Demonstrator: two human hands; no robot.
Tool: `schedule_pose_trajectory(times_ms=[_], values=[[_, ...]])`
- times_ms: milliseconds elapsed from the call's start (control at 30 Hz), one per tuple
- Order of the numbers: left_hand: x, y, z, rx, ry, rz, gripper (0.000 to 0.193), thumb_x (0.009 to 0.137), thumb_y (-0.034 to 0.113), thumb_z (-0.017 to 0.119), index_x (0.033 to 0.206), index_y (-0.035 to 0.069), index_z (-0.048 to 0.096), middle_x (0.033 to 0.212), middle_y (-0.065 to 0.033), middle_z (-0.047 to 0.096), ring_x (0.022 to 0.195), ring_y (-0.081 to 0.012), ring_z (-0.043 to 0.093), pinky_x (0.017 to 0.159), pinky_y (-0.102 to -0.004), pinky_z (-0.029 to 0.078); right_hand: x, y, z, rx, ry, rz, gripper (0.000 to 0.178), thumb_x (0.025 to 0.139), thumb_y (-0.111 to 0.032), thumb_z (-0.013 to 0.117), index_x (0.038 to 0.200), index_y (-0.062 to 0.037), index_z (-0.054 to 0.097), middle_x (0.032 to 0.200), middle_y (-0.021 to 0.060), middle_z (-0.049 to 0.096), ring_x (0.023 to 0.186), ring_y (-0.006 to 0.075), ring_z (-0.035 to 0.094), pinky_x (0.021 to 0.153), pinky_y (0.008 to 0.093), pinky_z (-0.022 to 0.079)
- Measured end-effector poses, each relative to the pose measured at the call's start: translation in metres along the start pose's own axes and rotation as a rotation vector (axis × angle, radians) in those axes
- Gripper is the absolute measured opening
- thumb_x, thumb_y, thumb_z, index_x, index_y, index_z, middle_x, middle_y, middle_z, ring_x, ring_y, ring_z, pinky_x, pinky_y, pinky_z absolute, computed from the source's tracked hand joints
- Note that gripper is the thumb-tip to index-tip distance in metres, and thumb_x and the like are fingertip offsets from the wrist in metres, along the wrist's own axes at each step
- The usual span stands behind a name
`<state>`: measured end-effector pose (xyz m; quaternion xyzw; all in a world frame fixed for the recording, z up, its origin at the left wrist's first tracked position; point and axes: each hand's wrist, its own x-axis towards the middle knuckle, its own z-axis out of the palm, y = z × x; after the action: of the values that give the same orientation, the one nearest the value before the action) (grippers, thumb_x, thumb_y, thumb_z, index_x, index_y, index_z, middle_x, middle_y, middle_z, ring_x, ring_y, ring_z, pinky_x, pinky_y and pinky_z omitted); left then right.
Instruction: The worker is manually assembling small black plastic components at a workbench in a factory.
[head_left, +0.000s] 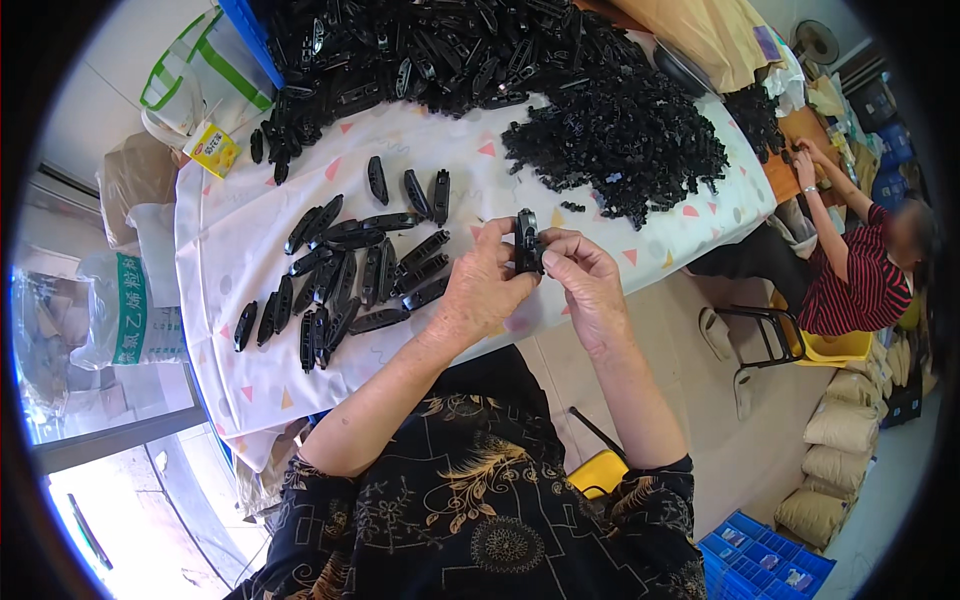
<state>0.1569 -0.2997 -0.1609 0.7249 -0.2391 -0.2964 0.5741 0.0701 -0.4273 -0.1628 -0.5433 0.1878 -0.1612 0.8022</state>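
A long black plastic part (526,242) stands upright between my hands, over the near edge of the cloth-covered table. My left hand (483,287) grips it from the left, thumb and fingers closed around its lower half. On the other side my right hand (588,283) is closed in a pinch, its fingertips against the part's right side. Whether they hold a separate small piece is hidden. Left of my hands lies a loose group of similar long black parts (345,262). A heap of small black pieces (625,140) lies beyond my right hand.
A big pile of long black parts (400,55) covers the table's far side. A yellow carton (212,150) and a green-rimmed clear bucket (190,85) stand far left. Another person (850,260) works at the right. Blue crates (765,560) and sacks (835,450) sit lower right.
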Motion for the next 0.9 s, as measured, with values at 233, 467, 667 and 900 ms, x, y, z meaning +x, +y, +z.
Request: schedule_pose_trajectory(times_ms=[233, 467, 667, 900], values=[[-0.008, 0.011, 0.003, 0.054, 0.018, 0.033, 0.060, 0.075, 0.003, 0.067, 0.127, 0.002, 0.036, 0.084, -0.0099, 0.065, 0.072, -0.0103, 0.062, 0.063, -0.0240, 0.049, -0.005, 0.004, 0.003, 0.049, 0.006, -0.007, 0.005, 0.080, -0.004, 0.067, 0.082, -0.0031, 0.064, 0.109, 0.0057, 0.056, 0.095, 0.0124, 0.051, 0.090, 0.0309, 0.039], [-0.007, 0.001, 0.004, 0.020, -0.051, 0.065, 0.057, 0.079, 0.002, 0.062, 0.129, 0.004, 0.035, 0.088, -0.0099, 0.064, 0.075, -0.0106, 0.061, 0.065, -0.0247, 0.049, -0.008, 0.010, 0.000, -0.001, 0.014, -0.005, 0.016, 0.082, -0.004, 0.065, 0.097, -0.0027, 0.060, 0.103, 0.0037, 0.058, 0.092, 0.0108, 0.053, 0.086, 0.0274, 0.041], [-0.011, -0.006, 0.008, -0.016, -0.077, 0.132, 0.064, 0.081, -0.003, 0.058, 0.137, 0.008, 0.027, 0.095, -0.0112, 0.062, 0.082, -0.0132, 0.060, 0.072, -0.0273, 0.049, -0.009, 0.004, 0.007, 0.000, -0.071, 0.104, 0.036, 0.084, -0.003, 0.062, 0.118, 0.0005, 0.052, 0.106, 0.0063, 0.061, 0.100, 0.0143, 0.056, 0.094, 0.0288, 0.042], [-0.004, -0.003, 0.000, -0.133, -0.203, 0.127, 0.067, 0.082, -0.006, 0.055, 0.138, 0.014, 0.026, 0.097, -0.0105, 0.062, 0.085, -0.0134, 0.058, 0.074, -0.0287, 0.049, -0.005, 0.011, 0.007, 0.042, -0.065, 0.071, 0.027, 0.083, -0.004, 0.064, 0.108, -0.0012, 0.054, 0.099, 0.0063, 0.064, 0.095, 0.0131, 0.059, 0.088, 0.0277, 0.045]])
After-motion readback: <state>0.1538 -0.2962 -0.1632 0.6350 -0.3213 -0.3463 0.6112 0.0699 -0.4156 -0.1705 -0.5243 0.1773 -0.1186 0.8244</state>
